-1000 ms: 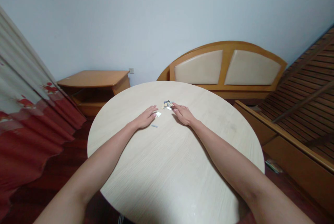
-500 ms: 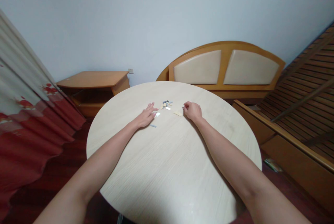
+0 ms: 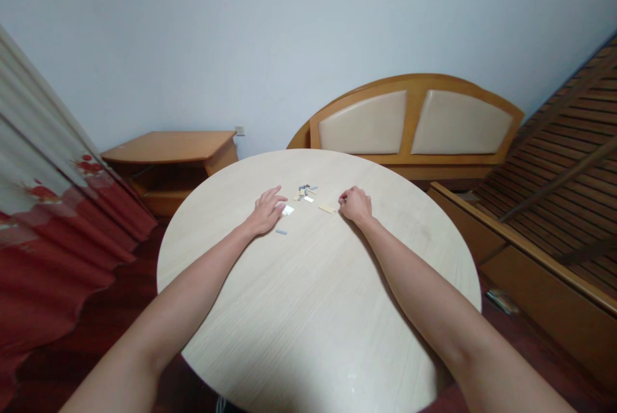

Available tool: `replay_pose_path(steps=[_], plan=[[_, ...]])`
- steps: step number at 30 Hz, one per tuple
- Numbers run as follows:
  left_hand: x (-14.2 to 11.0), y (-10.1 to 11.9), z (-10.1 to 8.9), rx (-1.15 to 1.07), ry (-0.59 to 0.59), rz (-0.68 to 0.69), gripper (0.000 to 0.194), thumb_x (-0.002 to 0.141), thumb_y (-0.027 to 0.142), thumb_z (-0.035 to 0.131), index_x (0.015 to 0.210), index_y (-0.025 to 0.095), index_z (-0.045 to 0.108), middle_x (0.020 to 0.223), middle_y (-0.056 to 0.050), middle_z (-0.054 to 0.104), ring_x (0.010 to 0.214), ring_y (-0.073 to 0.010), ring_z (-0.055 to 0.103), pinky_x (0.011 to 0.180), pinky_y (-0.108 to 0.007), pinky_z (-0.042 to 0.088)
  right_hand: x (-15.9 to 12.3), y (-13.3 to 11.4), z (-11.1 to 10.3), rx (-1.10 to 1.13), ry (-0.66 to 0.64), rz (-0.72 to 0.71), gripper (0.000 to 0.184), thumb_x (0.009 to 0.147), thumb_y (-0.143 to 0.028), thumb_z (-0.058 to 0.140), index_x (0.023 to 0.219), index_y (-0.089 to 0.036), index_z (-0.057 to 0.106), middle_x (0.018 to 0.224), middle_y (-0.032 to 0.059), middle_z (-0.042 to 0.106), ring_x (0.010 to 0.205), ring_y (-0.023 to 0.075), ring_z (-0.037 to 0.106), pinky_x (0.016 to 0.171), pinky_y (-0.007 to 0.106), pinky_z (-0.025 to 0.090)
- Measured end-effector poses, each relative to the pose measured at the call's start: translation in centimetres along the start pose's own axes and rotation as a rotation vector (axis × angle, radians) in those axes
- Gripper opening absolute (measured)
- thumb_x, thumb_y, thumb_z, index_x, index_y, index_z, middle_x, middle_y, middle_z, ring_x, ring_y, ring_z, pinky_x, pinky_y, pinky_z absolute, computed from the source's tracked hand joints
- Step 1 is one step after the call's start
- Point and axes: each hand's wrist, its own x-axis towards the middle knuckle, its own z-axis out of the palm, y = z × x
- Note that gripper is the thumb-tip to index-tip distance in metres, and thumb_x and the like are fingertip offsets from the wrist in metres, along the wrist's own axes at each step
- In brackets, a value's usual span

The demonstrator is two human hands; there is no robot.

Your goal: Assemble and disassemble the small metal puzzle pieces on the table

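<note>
My left hand (image 3: 267, 210) is over the left part of the round table, its fingers apart and slightly bent. Its thumb is beside a small flat white piece (image 3: 288, 210), perhaps touching it. A short grey-blue strip (image 3: 281, 232) lies nearer to me. On the right, my right hand (image 3: 355, 205) rests with fingers pinched together; whatever is between them is too small to name. Just left of those fingertips is a thin beige strip (image 3: 326, 209). Between the hands, farther back, sits a loose cluster of small beige and grey pieces (image 3: 303, 192) with another white piece (image 3: 308, 199).
The pale round table (image 3: 308, 297) fills the middle. Behind it on the left stands a low wooden cabinet (image 3: 168, 143); a padded headboard (image 3: 419, 121) is at the back right. A wooden bed frame (image 3: 525, 252) runs along the right, and red-and-white curtains (image 3: 53, 220) hang left.
My left hand's fingers have drawn back and bent a little, showing more of the white piece. My right hand stays pinched in nearly the same place. The view has shifted slightly.
</note>
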Motion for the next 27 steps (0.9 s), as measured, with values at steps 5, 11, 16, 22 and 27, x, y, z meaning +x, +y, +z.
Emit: replay_pose_path(steps=[5,11,16,22,27], plan=[[0.0,1.2,-0.6,-0.029,0.110,0.162,0.024,0.099,0.032,0.051,0.109,0.018,0.068,0.137,-0.015,0.062,0.129,-0.0266,0.055,0.114,-0.049,0.043,-1.6,-2.1,-0.3,0.157,0.117,-0.200,0.021,0.096,-0.017,0.053,0.102,-0.015,0.072,0.102,0.0119,0.074,0.094,0.0237,0.064,0.084,0.034,0.042],[-0.4,3.6,-1.1,-0.013,0.061,0.309,0.020,0.097,0.032,0.059,0.110,0.019,0.070,0.114,-0.010,0.072,0.109,-0.0236,0.064,0.097,-0.039,0.051,-4.1,-5.6,0.8,0.465,0.013,-0.647,0.013,0.092,-0.017,0.060,0.097,-0.018,0.072,0.092,0.0070,0.075,0.080,0.0191,0.065,0.075,0.029,0.045],[-0.2,4.1,-0.7,0.040,0.001,0.313,0.021,0.097,0.036,0.062,0.103,0.019,0.073,0.102,-0.008,0.075,0.095,-0.0225,0.067,0.087,-0.036,0.048,-4.6,-6.1,1.2,0.575,-0.033,-0.704,0.009,0.090,-0.016,0.065,0.093,-0.017,0.073,0.087,0.0059,0.075,0.077,0.0176,0.066,0.072,0.027,0.046],[-0.1,4.1,-0.7,0.074,-0.012,0.295,0.018,0.097,0.033,0.062,0.100,0.019,0.074,0.098,-0.007,0.076,0.091,-0.0216,0.068,0.086,-0.035,0.046,-4.5,-5.8,1.3,0.557,-0.017,-0.724,0.016,0.088,-0.011,0.065,0.098,-0.019,0.075,0.095,0.0067,0.077,0.085,0.0196,0.068,0.078,0.029,0.049],[-0.3,4.3,-0.7,0.033,-0.003,0.251,0.018,0.096,0.030,0.062,0.098,0.018,0.074,0.097,-0.007,0.076,0.089,-0.0207,0.068,0.081,-0.032,0.048,-4.8,-6.0,1.2,0.560,0.004,-0.707,0.018,0.087,-0.011,0.065,0.100,-0.020,0.074,0.093,0.0058,0.076,0.082,0.0189,0.068,0.076,0.028,0.049]])
